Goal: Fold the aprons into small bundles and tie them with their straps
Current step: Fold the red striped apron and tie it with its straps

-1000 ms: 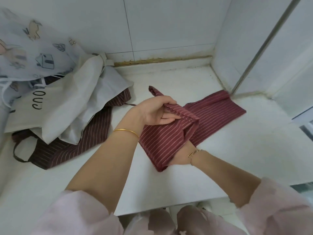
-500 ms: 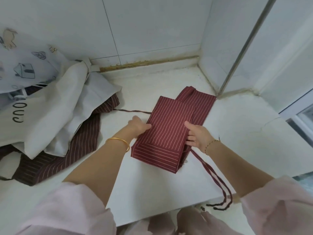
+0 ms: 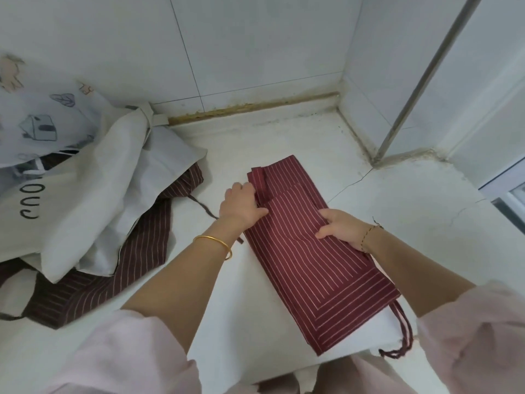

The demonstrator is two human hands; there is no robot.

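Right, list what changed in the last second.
The red white-striped fabric apron, earlier lifted bunched, now lies flat as a long folded strip; the left hand and right hand grip its side edges. Its straps now hang off the front. The white cloth pile stayed.

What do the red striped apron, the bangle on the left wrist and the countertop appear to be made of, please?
The red striped apron looks like matte woven cloth, perhaps cotton: it lies in soft flat folds. The bangle seems polished gold-coloured metal, given its glint. The countertop looks like dull white stone or painted concrete, with hairline cracks.
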